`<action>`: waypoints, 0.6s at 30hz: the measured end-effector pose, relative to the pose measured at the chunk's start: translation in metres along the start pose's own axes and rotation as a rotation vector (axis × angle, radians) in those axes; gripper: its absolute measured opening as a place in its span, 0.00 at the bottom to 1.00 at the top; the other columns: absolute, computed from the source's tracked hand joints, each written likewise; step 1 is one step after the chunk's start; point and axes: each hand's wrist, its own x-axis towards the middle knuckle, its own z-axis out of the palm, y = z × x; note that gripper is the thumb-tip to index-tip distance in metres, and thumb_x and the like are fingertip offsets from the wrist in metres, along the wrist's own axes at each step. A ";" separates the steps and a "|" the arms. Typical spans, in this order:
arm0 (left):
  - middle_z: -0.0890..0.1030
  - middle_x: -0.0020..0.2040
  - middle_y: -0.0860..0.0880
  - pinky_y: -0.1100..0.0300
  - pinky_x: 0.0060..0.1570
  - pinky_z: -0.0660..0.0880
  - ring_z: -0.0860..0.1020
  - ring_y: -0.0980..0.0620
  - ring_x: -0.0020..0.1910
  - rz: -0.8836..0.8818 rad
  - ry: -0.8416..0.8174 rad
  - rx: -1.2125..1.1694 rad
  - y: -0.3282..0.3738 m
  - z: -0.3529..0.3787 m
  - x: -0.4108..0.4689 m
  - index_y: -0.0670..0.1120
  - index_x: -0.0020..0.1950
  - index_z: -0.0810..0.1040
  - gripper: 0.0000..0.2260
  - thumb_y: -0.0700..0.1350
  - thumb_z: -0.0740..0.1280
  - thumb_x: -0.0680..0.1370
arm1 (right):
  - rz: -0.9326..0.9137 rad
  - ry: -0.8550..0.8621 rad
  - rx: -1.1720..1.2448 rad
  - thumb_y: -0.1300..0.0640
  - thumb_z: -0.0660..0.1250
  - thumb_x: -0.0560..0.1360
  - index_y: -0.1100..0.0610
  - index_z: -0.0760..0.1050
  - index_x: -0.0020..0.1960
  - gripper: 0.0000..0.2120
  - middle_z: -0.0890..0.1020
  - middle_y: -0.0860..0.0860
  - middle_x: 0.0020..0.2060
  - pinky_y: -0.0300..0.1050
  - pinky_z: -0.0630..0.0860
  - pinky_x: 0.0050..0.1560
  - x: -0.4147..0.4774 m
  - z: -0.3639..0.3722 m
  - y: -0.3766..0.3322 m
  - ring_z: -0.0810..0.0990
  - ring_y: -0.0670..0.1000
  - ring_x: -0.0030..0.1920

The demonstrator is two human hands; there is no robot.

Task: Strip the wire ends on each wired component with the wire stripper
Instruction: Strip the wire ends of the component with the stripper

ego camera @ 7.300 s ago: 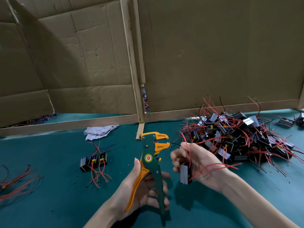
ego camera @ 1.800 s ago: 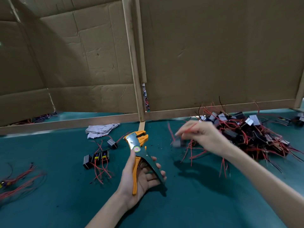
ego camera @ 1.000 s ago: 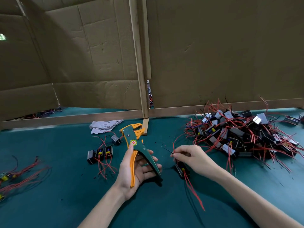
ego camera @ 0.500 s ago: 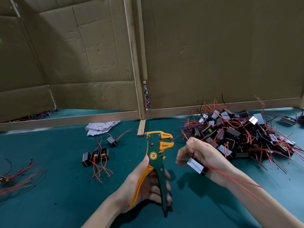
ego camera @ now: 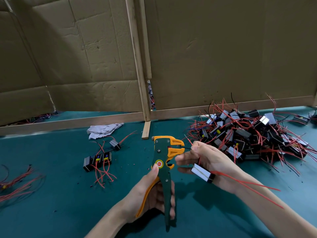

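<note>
While the left hand (ego camera: 151,194) is wrapping its fingers round both handles of the wire stripper (ego camera: 162,162), its thumb is lying up along the tool beside the round red dial. The stripper is standing upright above the teal table (ego camera: 51,212) with its orange head pointing right. Just beside it, the right hand (ego camera: 209,160) is pinching a black wire (ego camera: 186,148) between thumb and forefinger, and the wire's end is sitting between the stripper's jaws. A wired component (ego camera: 202,174), black with a pale face, is hanging against that hand's lower fingers, its red wires (ego camera: 248,184) trailing over the right forearm. At the left edge a loose red bundle (ego camera: 17,183) is lying on the table. Further out, three components in a row (ego camera: 97,160) are sitting side by side, a fourth component (ego camera: 115,145) just behind them, and a crumpled grey rag (ego camera: 103,129) is lying beyond. Far right, a big pile of components (ego camera: 248,134) is tangling red and black leads near the cardboard wall (ego camera: 223,57).
</note>
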 end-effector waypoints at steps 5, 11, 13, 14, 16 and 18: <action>0.73 0.30 0.41 0.60 0.29 0.71 0.72 0.47 0.25 0.131 0.001 0.099 -0.003 0.018 -0.018 0.42 0.35 0.74 0.33 0.74 0.62 0.66 | 0.009 0.011 0.017 0.57 0.60 0.76 0.58 0.66 0.37 0.10 0.83 0.64 0.43 0.57 0.80 0.49 -0.002 0.002 0.000 0.84 0.59 0.45; 0.78 0.37 0.39 0.53 0.36 0.77 0.79 0.42 0.33 0.222 0.025 0.027 -0.001 0.027 -0.014 0.40 0.44 0.79 0.35 0.73 0.65 0.64 | 0.041 0.020 0.048 0.56 0.59 0.74 0.56 0.67 0.30 0.14 0.81 0.61 0.36 0.56 0.81 0.47 -0.001 0.002 -0.003 0.82 0.57 0.38; 0.79 0.42 0.38 0.48 0.42 0.78 0.81 0.39 0.39 0.236 -0.033 -0.037 0.003 0.025 -0.016 0.39 0.49 0.81 0.38 0.73 0.69 0.60 | 0.048 0.023 0.071 0.56 0.58 0.74 0.56 0.65 0.28 0.16 0.78 0.60 0.33 0.56 0.81 0.46 -0.003 0.000 -0.006 0.80 0.57 0.36; 0.79 0.43 0.38 0.47 0.43 0.78 0.81 0.39 0.40 0.232 -0.045 -0.051 0.005 0.023 -0.016 0.39 0.50 0.81 0.38 0.73 0.71 0.59 | 0.059 0.014 0.068 0.56 0.57 0.75 0.56 0.64 0.28 0.17 0.76 0.60 0.32 0.56 0.80 0.46 -0.004 -0.001 -0.008 0.79 0.57 0.35; 0.79 0.43 0.38 0.46 0.44 0.78 0.81 0.39 0.40 0.214 -0.074 -0.058 0.006 0.020 -0.017 0.39 0.50 0.80 0.39 0.73 0.70 0.60 | 0.086 -0.024 0.060 0.57 0.56 0.75 0.56 0.63 0.27 0.18 0.75 0.60 0.32 0.56 0.79 0.47 -0.005 -0.003 -0.009 0.78 0.57 0.35; 0.79 0.44 0.38 0.47 0.45 0.77 0.81 0.39 0.41 0.177 -0.108 -0.041 0.007 0.018 -0.018 0.39 0.51 0.80 0.39 0.74 0.69 0.61 | 0.108 -0.063 0.073 0.59 0.54 0.75 0.56 0.61 0.27 0.17 0.76 0.61 0.34 0.57 0.79 0.48 -0.006 -0.004 -0.009 0.78 0.58 0.36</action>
